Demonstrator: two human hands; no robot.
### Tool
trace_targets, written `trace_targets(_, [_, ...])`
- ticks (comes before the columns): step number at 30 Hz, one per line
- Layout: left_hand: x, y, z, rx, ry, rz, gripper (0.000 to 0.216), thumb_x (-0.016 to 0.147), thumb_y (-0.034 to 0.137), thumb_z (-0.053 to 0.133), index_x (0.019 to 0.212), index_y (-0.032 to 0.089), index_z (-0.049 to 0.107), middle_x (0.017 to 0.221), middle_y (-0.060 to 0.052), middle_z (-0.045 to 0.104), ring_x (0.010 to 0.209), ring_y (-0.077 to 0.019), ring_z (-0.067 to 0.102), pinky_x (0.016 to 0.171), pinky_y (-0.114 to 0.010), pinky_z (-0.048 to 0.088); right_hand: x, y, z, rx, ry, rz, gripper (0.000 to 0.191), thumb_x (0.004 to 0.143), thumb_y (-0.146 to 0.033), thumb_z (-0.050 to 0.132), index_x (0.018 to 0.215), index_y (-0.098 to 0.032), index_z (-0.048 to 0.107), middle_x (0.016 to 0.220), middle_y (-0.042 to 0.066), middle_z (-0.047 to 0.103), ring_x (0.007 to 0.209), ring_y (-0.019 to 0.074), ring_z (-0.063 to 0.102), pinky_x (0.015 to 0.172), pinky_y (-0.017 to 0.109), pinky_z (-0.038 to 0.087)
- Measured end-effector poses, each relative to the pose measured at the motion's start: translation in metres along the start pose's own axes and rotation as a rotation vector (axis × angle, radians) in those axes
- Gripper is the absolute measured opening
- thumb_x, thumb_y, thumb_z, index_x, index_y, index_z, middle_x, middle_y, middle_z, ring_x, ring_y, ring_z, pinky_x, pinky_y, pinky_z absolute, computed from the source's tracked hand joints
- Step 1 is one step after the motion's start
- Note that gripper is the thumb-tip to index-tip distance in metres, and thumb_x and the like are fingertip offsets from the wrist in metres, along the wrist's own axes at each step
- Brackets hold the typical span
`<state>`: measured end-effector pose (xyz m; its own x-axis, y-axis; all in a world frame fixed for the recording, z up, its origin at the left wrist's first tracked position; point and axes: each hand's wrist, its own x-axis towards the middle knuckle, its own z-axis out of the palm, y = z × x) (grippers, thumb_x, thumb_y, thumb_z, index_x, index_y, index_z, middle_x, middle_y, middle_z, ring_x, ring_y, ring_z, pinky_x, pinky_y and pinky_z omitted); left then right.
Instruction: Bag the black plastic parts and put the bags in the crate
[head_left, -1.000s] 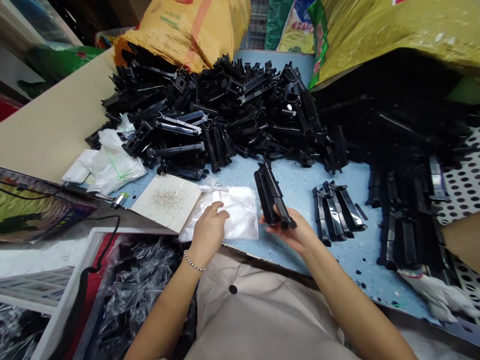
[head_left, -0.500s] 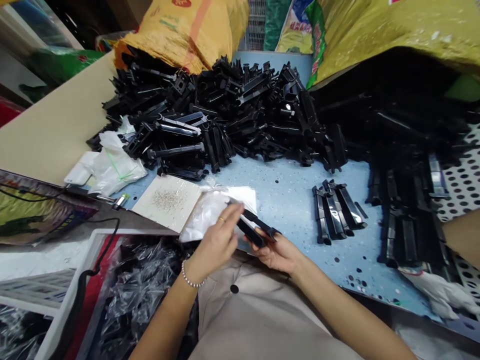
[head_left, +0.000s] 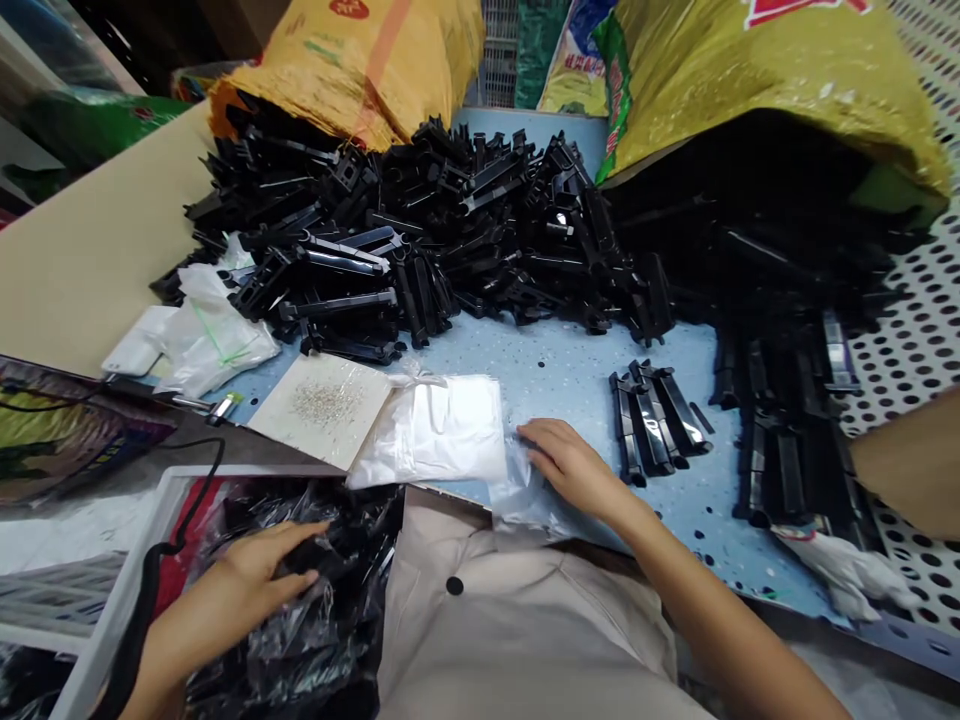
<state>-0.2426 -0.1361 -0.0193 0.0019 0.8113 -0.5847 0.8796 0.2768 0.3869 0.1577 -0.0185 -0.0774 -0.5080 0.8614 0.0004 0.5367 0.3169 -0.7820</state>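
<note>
My left hand (head_left: 251, 575) is over the crate at the lower left, thumb and fingers apart. Just below it lie black plastic parts wrapped in clear bags (head_left: 300, 640). Near the table's front edge, my right hand (head_left: 574, 468) has its fingertips closed on a thin clear plastic bag (head_left: 517, 500); part of the grip is hidden. Left of that hand is a stack of clear plastic bags (head_left: 450, 430). Several loose long black plastic parts (head_left: 652, 420) lie side by side to its right.
A large heap of black parts (head_left: 480, 220) spreads across the back, below an orange sack (head_left: 360, 60) and a yellow sack (head_left: 750, 80). A square board with small grains (head_left: 322, 405) lies left of the bags. Another person's arm (head_left: 911, 460) shows at right.
The black parts have left my hands. My left hand has moved down and left over the crate and opened. My right hand has shifted onto a clear bag on the table.
</note>
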Motion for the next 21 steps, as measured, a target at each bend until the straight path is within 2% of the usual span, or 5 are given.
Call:
trace_targets(4, [0.032,-0.037,0.022,0.306,-0.149,-0.370,0.033,0.066,0.019,0.060,0.097,0.011,0.071,0.100,-0.019,0.073,0.102,-0.0386,0.066,0.089,-0.043,0.051,0.001,0.031,0.023,-0.172,0.076,-0.131,0.032,0.092,-0.022,0.050,0.122,-0.022,0.061,0.134,0.014,0.054,0.135,0.0315,0.037,0.108,0.057,0.035])
trace_targets(9, [0.052,0.055,0.041,-0.262,-0.143,0.091,0.039,0.083,0.043,0.054,0.112,0.018,0.064,0.105,-0.010,0.071,0.097,-0.0265,0.067,0.091,-0.040,0.051,0.016,0.028,0.045,-0.081,0.317,-0.142,0.012,0.094,-0.024,0.050,0.093,-0.021,0.061,0.105,0.011,0.061,0.120,0.0273,0.049,0.102,0.052,0.042])
trace_targets(14, [0.100,0.157,0.064,-0.583,0.284,0.376,0.068,0.077,0.032,0.067,0.140,0.021,0.042,0.137,-0.013,0.052,0.116,-0.0245,0.056,0.098,-0.040,0.047,0.038,0.005,0.040,0.084,0.376,-0.134,0.010,0.094,-0.028,0.051,0.097,-0.022,0.058,0.108,0.009,0.061,0.117,0.0242,0.053,0.102,0.048,0.043])
trace_targets(18, [0.137,0.147,0.051,-0.517,0.504,0.314,0.063,0.082,0.016,0.057,0.142,0.019,0.038,0.129,-0.013,0.056,0.110,-0.0238,0.058,0.096,-0.042,0.048,0.039,0.002,0.031,-0.030,0.327,-0.207,0.025,0.095,-0.023,0.047,0.118,-0.021,0.057,0.126,0.012,0.057,0.129,0.0244,0.045,0.108,0.050,0.037])
trace_targets(21, [0.137,0.132,0.041,-0.211,0.819,0.279,0.068,0.079,0.010,0.059,0.143,0.015,0.036,0.133,-0.019,0.049,0.122,-0.0325,0.047,0.103,-0.053,0.039,0.032,0.008,0.039,-0.214,0.173,-0.220,0.029,0.095,-0.018,0.045,0.121,-0.020,0.059,0.129,0.012,0.059,0.137,0.0282,0.035,0.112,0.059,0.028])
